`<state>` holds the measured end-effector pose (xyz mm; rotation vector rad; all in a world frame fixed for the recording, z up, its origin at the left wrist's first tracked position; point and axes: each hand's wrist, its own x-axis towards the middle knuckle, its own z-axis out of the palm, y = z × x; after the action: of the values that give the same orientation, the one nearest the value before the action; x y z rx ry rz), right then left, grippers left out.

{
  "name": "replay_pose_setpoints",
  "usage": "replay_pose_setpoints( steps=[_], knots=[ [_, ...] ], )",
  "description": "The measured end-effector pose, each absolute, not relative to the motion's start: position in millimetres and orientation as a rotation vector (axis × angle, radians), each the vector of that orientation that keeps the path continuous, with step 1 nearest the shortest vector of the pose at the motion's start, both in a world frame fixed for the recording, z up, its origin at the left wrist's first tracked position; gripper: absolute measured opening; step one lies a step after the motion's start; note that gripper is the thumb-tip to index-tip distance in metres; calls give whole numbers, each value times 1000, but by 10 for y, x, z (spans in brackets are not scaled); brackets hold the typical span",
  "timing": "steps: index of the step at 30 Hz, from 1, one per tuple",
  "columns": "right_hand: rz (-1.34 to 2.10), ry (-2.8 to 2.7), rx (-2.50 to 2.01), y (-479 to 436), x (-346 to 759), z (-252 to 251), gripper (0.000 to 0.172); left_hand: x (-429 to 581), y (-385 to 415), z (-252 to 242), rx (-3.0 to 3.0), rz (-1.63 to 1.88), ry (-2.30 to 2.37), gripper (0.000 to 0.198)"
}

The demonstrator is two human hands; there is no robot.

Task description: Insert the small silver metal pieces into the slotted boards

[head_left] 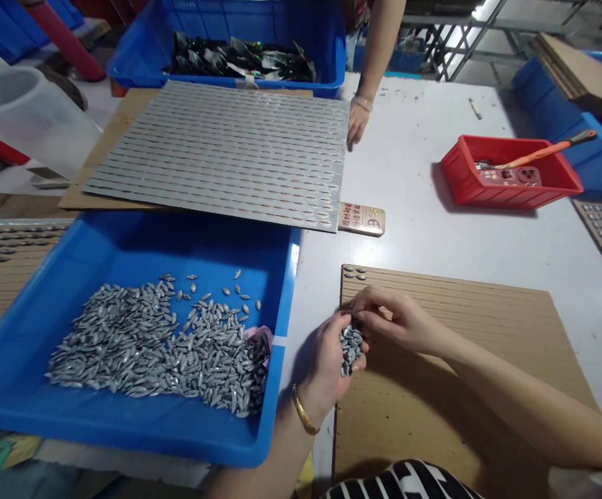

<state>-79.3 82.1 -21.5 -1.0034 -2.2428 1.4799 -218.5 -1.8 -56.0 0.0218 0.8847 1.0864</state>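
Observation:
My left hand [329, 353], with a gold bangle on its wrist, is curled around a heap of small grey spindle-shaped pieces [351, 350]. Just above that heap my right hand [391, 319] closes thumb and fingers in a pinch; what lies between the fingertips is too small to make out. Both hands are over the left part of a grooved brown board [451, 409]. A few grey pieces [355, 273] lie in the grooves at its upper left corner. To the left, a blue bin [176, 436] contains a large pile of loose grey pieces [134, 346].
A slotted grey sheet [228, 145] on cardboard overlaps the bin's back. Another person's hand [357, 123] rests beside it. A red box [526, 187] holding an orange-handled tool [544, 151] stands back right. Behind is a blue bin [326, 62] of dark packets.

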Motion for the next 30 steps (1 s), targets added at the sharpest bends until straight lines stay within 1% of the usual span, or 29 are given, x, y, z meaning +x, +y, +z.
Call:
replay_pose_setpoints(
  steps=[3,7,14,18,27,30],
  knots=[
    [1637,-2028,-1073,764,-768,-226,17,-2189,-23,-552,75,1129,870,26],
    [1588,-1945,-1104,732,-748,-271,17,-2187,-27,-526,75,1136,892,27],
    [1057,-2145,-1151,887,-820,-484,19,-2188,-29,-530,-46,1094,870,27],
    [723,-2244,-1258,975,-890,-658,16,-2191,-39,-512,-30,1103,876,29],
    [508,-2417,-1154,1062,-987,-757,22,-2188,-45,-525,-6,1138,863,20],
    [393,-2483,-1151,1054,-958,-749,24,-2186,-47,-540,14,1140,865,19]
  ],
)
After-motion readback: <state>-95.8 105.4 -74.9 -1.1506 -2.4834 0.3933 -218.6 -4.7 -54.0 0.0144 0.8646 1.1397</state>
